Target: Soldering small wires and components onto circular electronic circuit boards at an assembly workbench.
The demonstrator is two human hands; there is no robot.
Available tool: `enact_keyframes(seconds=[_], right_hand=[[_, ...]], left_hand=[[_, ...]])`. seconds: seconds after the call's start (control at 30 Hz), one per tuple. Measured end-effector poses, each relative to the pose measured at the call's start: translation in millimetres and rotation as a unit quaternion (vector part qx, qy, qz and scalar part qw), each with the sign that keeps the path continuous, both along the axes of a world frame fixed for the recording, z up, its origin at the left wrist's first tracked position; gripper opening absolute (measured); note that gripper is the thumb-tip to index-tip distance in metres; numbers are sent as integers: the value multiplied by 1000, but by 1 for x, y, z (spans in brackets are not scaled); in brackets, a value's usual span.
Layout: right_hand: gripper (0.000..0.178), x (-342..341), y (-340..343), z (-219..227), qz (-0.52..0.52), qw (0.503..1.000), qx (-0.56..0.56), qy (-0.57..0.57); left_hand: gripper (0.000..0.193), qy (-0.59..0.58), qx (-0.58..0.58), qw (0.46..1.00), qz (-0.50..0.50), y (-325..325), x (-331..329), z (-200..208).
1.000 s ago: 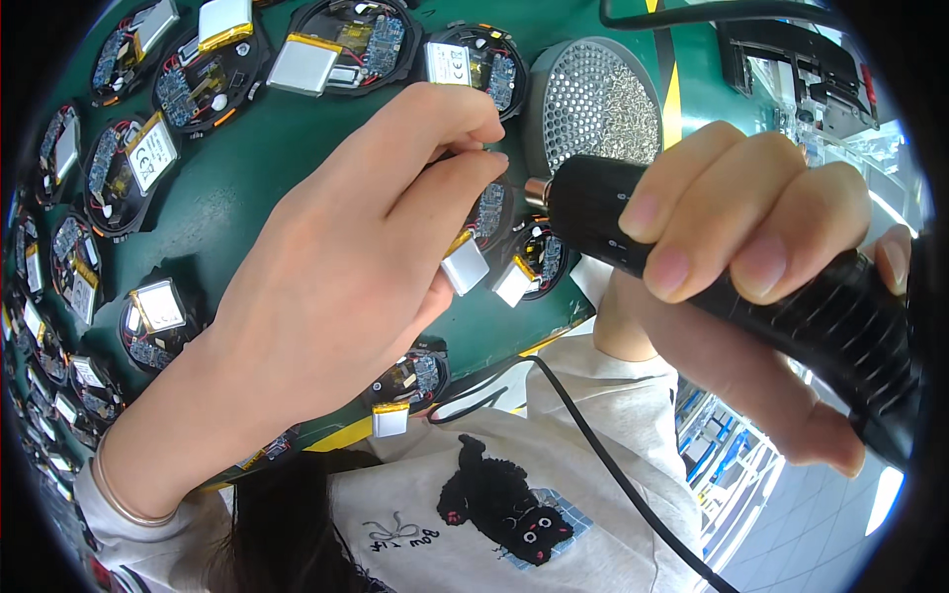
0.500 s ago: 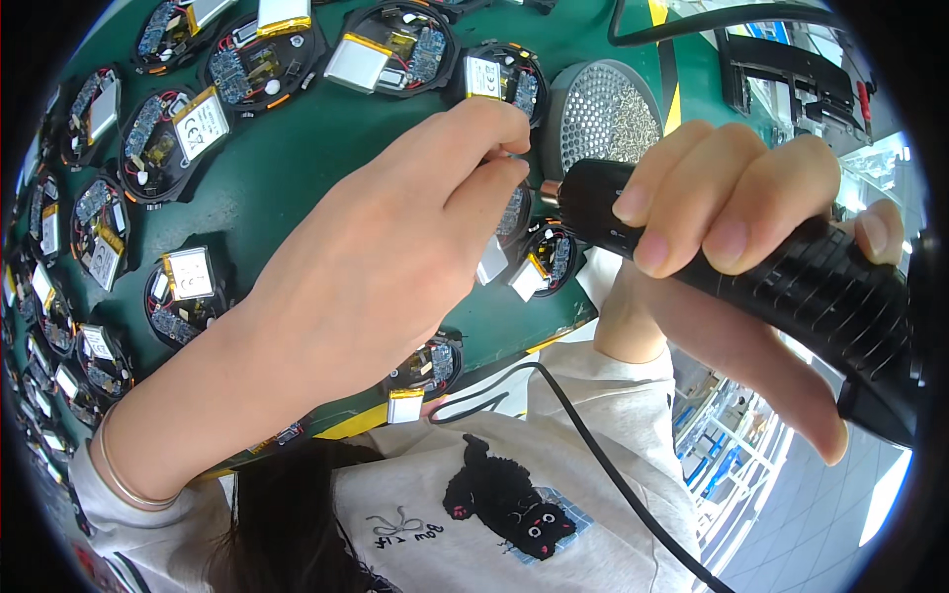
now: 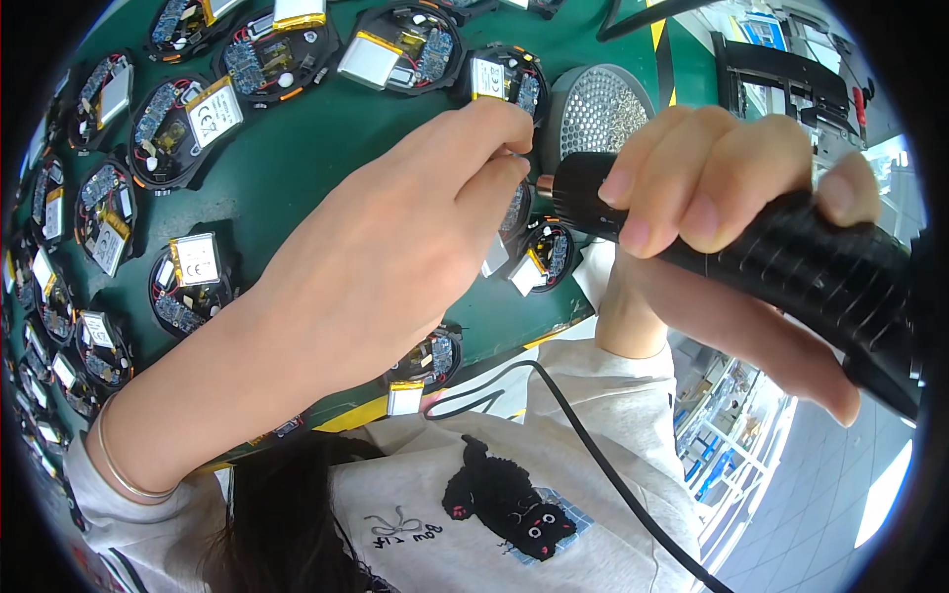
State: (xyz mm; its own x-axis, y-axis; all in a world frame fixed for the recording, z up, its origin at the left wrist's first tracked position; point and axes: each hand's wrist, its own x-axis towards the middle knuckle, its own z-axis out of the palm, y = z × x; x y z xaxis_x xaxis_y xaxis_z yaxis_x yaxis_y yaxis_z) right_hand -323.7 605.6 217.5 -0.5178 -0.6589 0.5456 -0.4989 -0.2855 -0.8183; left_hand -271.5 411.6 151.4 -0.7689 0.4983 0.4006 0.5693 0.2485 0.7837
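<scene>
At centre frame the left hand (image 3: 366, 287) pinches a round black circuit assembly (image 3: 514, 212), largely hiding it. The right hand (image 3: 722, 227) grips a black ribbed soldering iron (image 3: 791, 267). Similar round boards (image 3: 193, 114) crowd the green mat (image 3: 326, 148) at upper left.

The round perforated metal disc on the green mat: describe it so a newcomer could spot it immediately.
Start at the green mat covered with round black circuit assemblies. Near its right edge, just above the black soldering handle in the right hand, lies the metal disc. Unlike its neighbours, it is grey and dotted with tiny holes, with no circuit board or battery pack.
</scene>
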Motion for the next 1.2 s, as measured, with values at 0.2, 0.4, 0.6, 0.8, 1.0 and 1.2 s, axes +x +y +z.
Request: enact_keyframes(seconds=[0.2,0.4,0.6,0.8,1.0,1.2], right_hand=[[89,1,-2,-14,-11,998,-49,-26],[86,10,19,-2,-176,949,-227,-130],[91,3,47,1,-160,946,-251,-131],[89,-2,54,7,-126,906,-309,-261],[61,-6,66,9,-192,867,-328,-322],[64,-5,47,2,-199,890,-313,-266]], left_hand=[[52,51,-87,994,-32,-7,-2,8],[34,38,-301,953,-23,-31,-3,50],[22,-16,-80,987,-135,-53,1,92],[35,-411,653,542,-333,24,101,108],[26,-595,438,452,-500,-24,35,101],[23,-335,153,873,-321,-27,37,90]])
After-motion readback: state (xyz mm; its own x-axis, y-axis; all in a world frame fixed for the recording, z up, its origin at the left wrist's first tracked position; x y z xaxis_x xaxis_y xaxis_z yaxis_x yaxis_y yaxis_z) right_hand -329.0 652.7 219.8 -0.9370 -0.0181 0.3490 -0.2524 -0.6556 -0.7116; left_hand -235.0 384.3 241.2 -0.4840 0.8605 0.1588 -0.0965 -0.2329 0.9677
